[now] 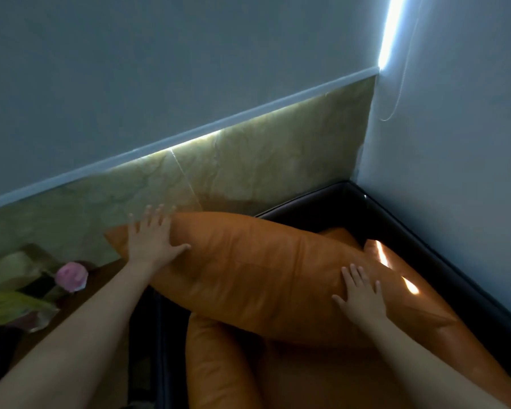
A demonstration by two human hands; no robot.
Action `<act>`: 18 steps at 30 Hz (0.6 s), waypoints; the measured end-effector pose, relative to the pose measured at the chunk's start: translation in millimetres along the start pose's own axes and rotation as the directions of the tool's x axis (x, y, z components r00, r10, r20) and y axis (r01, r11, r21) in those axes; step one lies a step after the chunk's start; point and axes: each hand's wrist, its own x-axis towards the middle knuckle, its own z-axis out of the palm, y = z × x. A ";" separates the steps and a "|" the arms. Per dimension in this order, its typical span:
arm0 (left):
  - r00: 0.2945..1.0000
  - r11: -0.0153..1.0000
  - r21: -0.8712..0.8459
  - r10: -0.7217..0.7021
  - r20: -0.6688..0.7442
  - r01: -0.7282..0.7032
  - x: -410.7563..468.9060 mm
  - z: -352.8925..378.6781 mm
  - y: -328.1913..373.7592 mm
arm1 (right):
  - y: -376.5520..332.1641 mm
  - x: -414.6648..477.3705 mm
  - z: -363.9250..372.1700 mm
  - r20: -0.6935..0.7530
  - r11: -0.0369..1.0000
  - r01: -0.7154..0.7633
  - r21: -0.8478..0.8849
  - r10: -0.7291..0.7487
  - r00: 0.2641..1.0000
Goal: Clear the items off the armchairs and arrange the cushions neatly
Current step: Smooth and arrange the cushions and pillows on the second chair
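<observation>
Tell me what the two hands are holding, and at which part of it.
The orange cushion: the left hand lies flat on its left end, the right hand flat on its right part. Fingers are spread, not wrapped around.

Cushion point(248, 270) lies across armchair point(469, 293) back, above seat, slanting from upper left to lower right. Left hand point(154, 240) flat on cushion's left end; right hand point(362, 296) flat on its right part. Second cushion point(396, 261) behind it, in armchair's far corner. Armchair in room corner, walls behind and right. Side table point(106, 278) left of armchair; flower point(71, 276) on it.
</observation>
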 end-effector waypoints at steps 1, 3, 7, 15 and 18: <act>0.993 0.994 0.010 -0.112 0.039 0.111 -5.1 -3.3 -10.1 | 0.0 -0.7 -1.7 0.009 1.000 -0.001 0.005 0.000 1.000; 0.965 0.971 0.064 -0.237 0.116 0.231 -14.7 -5.9 -18.6 | -2.5 -4.7 -3.6 0.022 1.000 0.001 0.010 -0.001 1.000; 0.947 0.949 0.130 -0.300 0.110 0.286 -22.1 2.3 -17.3 | -2.5 -18.3 0.4 0.016 1.000 0.007 0.011 -0.007 1.000; 0.940 0.936 0.137 -0.335 0.066 0.324 -16.2 11.7 -9.5 | 29.7 -47.7 1.2 -0.187 0.988 -0.138 0.064 0.147 0.971; 0.934 0.931 0.139 -0.349 0.078 0.337 -11.2 4.8 -2.3 | 55.6 -60.5 10.4 -0.179 0.964 -0.264 0.018 0.263 0.948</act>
